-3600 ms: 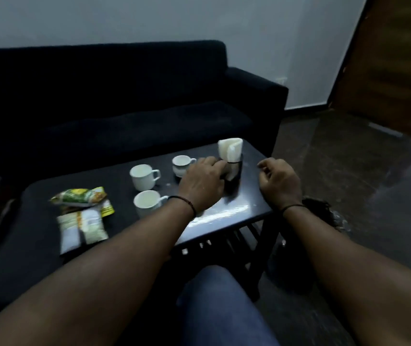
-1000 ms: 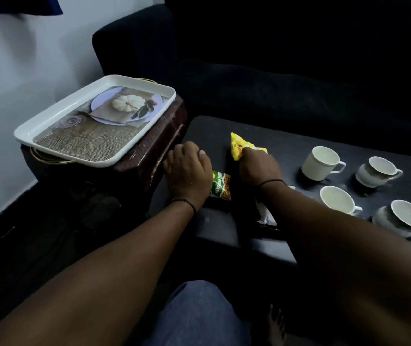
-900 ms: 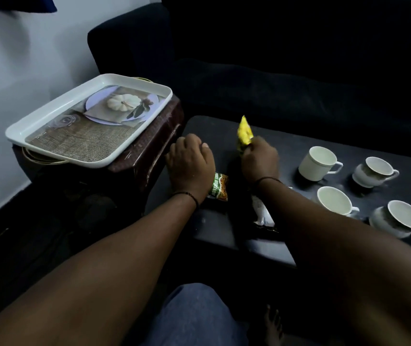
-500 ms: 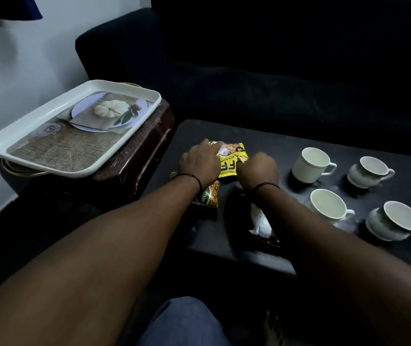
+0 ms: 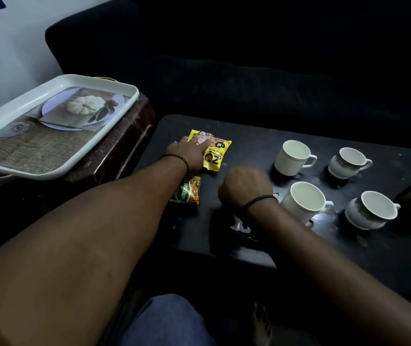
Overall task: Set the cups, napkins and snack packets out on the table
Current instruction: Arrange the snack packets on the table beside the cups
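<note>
Four cups out on tabletop. Left hand flat, pressing yellow packet; green packet beside it. Right hand loosely curled, apparently empty. Napkins not identifiable; packets likely nearly placed.

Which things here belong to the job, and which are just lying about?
Job: yellow snack packet under the left hand; green snack packet; four white cups, e.g.; dark table.
Lying about: white tray on the side stand; sofa.
</note>
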